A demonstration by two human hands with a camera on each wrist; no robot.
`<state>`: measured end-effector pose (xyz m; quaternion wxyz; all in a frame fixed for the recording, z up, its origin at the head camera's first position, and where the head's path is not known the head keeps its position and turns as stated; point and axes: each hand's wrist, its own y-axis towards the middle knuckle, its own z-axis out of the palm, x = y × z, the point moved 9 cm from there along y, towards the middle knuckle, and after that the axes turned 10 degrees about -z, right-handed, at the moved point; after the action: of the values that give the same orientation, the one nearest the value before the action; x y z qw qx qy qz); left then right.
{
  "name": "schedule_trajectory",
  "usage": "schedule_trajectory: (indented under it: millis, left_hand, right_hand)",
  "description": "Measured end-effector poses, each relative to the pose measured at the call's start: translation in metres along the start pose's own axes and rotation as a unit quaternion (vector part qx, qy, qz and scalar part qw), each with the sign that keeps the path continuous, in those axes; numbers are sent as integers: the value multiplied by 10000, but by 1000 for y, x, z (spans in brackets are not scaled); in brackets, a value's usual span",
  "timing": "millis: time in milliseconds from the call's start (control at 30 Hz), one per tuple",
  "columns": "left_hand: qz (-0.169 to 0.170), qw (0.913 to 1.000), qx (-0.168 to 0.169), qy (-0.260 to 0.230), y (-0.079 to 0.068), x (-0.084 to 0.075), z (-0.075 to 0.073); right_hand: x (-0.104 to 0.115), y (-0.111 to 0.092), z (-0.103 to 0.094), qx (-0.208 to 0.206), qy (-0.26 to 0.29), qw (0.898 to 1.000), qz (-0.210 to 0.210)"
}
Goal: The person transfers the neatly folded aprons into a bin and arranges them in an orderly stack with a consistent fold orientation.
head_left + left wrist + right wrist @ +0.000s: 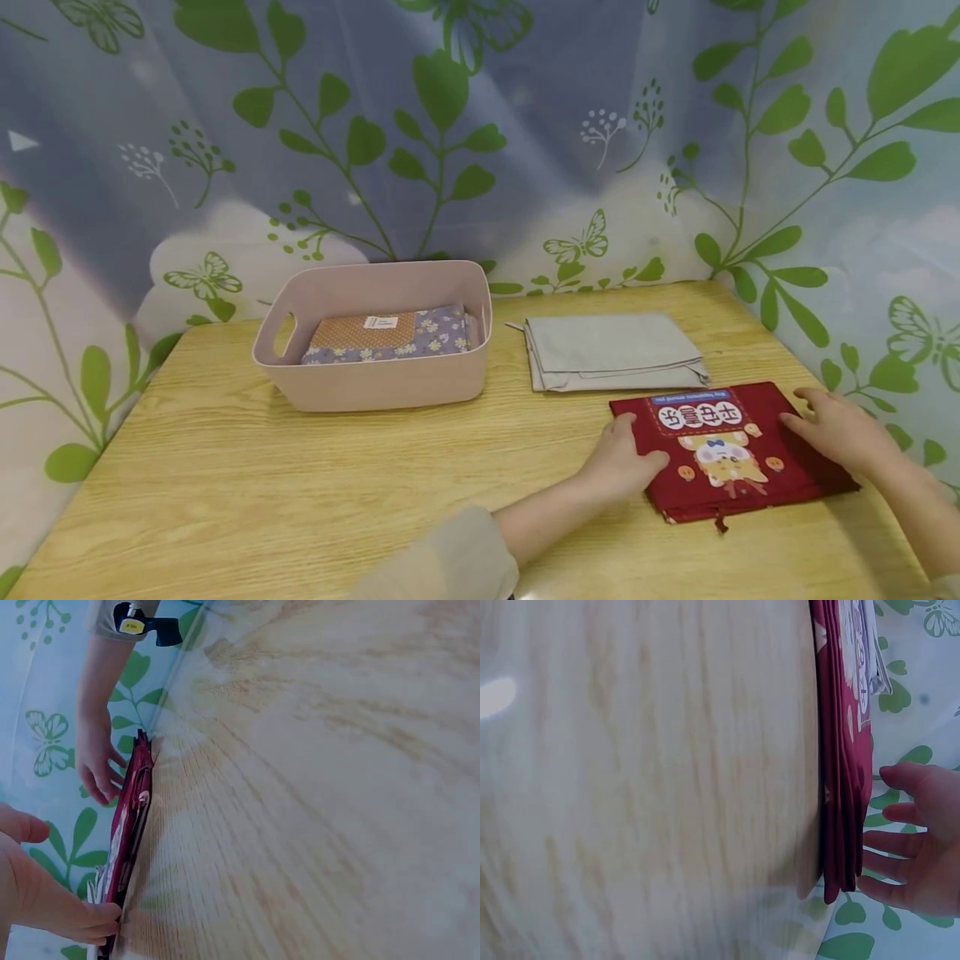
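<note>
A folded dark-red cloth (798,479) with a cartoon animal and white lettering lies at the table's right side in the head view. My left hand (618,462) is at its left edge, thumb and fingers spread. In the left wrist view, that hand's fingertips (105,915) meet the end of the cloth stack. At the opposite edge is my right hand (843,429), its fingers extended over the far right corner. The right wrist view shows several stacked layers of the cloth (847,787), with the right hand (926,840) loosely spread beside them.
Behind the red cloth lies a folded light-grey cloth (611,346). A pink basket (382,387) stands at the back left, holding a folded floral and dotted fabric (435,335). The wooden table (300,492) meets a leaf-patterned curtain (525,183) at its back.
</note>
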<state>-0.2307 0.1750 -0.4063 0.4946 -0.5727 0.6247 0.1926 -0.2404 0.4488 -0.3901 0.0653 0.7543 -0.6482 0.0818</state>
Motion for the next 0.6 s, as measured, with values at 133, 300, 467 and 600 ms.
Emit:
schedule_trajectory:
  millis: [133, 300, 467, 600]
  left_hand:
    - [-228, 9974, 4, -682, 0, 2, -1]
    - [-577, 9888, 32, -1374, 2, 8, 0]
    - [-822, 9637, 36, -2542, 8, 13, -2]
    - [-1069, 9310, 324, -3475, 12, 19, 0]
  right_hand:
    - [3, 0, 2, -6, 238, 9997, -7]
    - [4, 0, 2, 90, 501, 9987, 47]
    - [2, 1, -2, 171, 602, 9980, 83]
    - [-5, 1, -3, 187, 600, 9979, 146]
